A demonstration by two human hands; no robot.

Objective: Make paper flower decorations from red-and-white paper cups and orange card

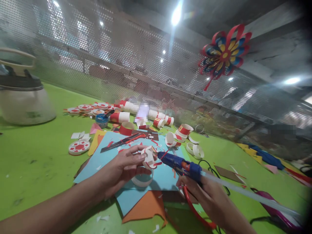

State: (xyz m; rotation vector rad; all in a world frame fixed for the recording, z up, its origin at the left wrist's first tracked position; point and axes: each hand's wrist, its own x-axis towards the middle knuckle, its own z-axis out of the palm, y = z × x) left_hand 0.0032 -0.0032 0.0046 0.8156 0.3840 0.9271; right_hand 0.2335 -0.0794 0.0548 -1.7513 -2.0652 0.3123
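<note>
My left hand [119, 169] grips a small white and red paper piece [148, 158] between thumb and fingers. My right hand [207, 191] is wrapped round a blue hot glue gun [179, 164], a long clear glue stick [246, 194] jutting from its back. The gun's nozzle meets or nearly meets the paper piece; I cannot tell which. Below the left fingers a white paper ring [142, 182] lies on light blue paper [161, 185]. Under the right hand curves a red loop, like a handle [192, 206]. A long black and red tool [123, 142] rests behind the left hand.
Cut paper cups [184, 130] and rings stand at the back of the green table [36, 175]. A decorated disc [79, 147] and a blue jar [101, 121] are at left, near a big plastic container [26, 100]. A purple tool [273, 204] lies at right. A paper flower [225, 53] hangs above.
</note>
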